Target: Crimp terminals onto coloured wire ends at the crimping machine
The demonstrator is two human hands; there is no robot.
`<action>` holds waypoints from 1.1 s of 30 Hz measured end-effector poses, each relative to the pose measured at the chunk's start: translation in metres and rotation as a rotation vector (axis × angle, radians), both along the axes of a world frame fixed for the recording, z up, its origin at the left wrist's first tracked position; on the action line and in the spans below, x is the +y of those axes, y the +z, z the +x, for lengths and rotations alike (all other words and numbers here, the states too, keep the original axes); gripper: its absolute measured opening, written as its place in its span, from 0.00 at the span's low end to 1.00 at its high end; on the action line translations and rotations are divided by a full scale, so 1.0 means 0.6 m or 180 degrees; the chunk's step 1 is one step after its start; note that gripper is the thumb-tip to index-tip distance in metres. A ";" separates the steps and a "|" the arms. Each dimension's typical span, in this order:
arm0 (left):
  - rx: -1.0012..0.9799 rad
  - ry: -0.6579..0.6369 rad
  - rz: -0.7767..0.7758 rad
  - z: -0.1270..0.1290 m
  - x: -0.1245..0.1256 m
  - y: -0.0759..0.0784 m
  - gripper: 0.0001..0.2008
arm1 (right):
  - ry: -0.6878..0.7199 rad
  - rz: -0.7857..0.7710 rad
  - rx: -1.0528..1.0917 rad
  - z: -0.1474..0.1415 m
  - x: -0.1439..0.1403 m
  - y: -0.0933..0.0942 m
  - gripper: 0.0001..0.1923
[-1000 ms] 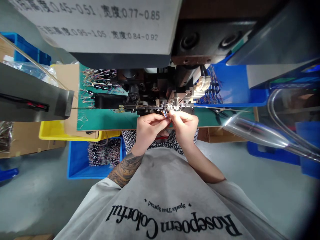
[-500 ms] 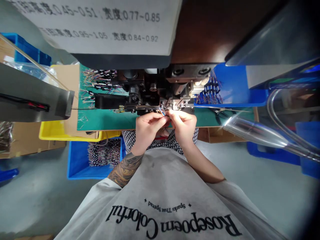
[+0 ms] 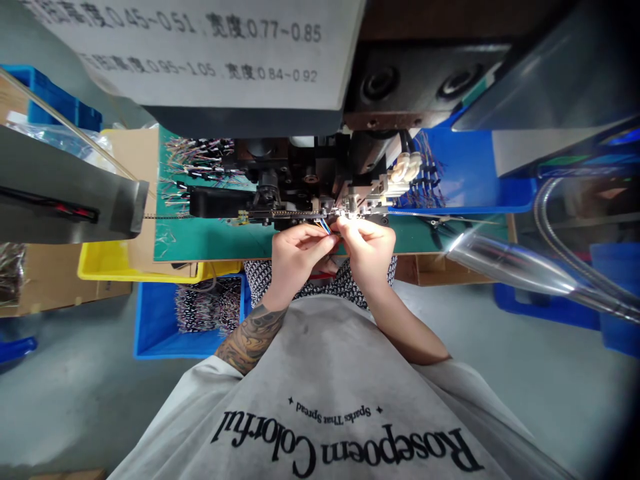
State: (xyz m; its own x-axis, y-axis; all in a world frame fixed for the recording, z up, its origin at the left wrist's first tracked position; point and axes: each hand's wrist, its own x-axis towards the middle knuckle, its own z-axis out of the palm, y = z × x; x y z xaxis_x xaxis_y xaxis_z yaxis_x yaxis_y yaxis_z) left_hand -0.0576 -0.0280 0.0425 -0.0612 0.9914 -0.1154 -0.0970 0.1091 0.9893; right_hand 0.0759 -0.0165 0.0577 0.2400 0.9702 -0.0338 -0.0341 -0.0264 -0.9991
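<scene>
Blue, white and orange wires (image 3: 325,227) are poking out between the thumb and forefinger of your left hand (image 3: 299,257), which is pinching them just in front of the dark machine (image 3: 297,163). Your right hand (image 3: 371,257) is hovering just beside it, thumb and forefinger drawn together near the brightly lit metal tooling (image 3: 352,207); whether they are gripping anything is too small to tell. Both hands are staying close to the front edge of the green tabletop (image 3: 215,241). Bundled harnesses (image 3: 200,157) are lying beyond, to the left of the machine, while a blue tray (image 3: 470,173) is standing on the right. Nearer you, a metal lamp (image 3: 510,263) is pointing in from the right, and a blue bin (image 3: 155,337) is holding densely packed wire bundles (image 3: 207,307) below, at your left.
</scene>
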 end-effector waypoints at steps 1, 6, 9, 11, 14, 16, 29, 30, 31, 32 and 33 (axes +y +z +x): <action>-0.0006 0.0002 0.0016 -0.001 0.001 -0.003 0.09 | -0.0010 -0.0005 -0.0002 0.000 0.000 -0.001 0.18; 0.0011 0.0005 -0.0131 -0.001 0.000 -0.006 0.11 | -0.0011 -0.0009 -0.0030 0.001 -0.003 -0.005 0.20; 0.0008 -0.0007 -0.0203 0.001 -0.001 -0.001 0.11 | 0.0103 -0.0010 -0.0039 0.003 -0.006 -0.008 0.18; 0.0052 -0.0053 -0.0215 0.002 -0.002 0.005 0.11 | 0.0174 -0.0020 -0.0071 0.004 -0.008 -0.009 0.15; 0.0070 -0.0158 -0.0223 0.003 -0.003 0.013 0.10 | 0.0129 -0.0006 -0.0142 0.006 -0.011 -0.009 0.15; 0.0068 -0.0166 -0.0201 0.004 -0.003 0.017 0.09 | 0.0017 0.0037 -0.0119 0.005 -0.010 -0.009 0.17; 0.0044 -0.0050 -0.0166 -0.001 0.001 0.000 0.11 | -0.0062 -0.0024 -0.0068 0.000 -0.001 0.000 0.19; 0.0027 -0.0051 -0.0198 -0.001 0.001 0.002 0.11 | -0.0036 -0.0050 -0.0081 0.001 -0.002 -0.001 0.19; 0.0019 -0.0059 -0.0225 0.000 0.000 0.004 0.11 | -0.0002 -0.0072 -0.0097 0.001 -0.003 -0.002 0.19; 0.0023 -0.0075 -0.0244 0.000 0.000 0.006 0.11 | 0.0041 -0.0088 -0.0116 0.001 -0.005 -0.002 0.19; 0.0039 -0.0097 -0.0253 0.001 -0.001 0.009 0.10 | 0.0080 -0.0094 -0.0135 0.001 -0.006 -0.002 0.18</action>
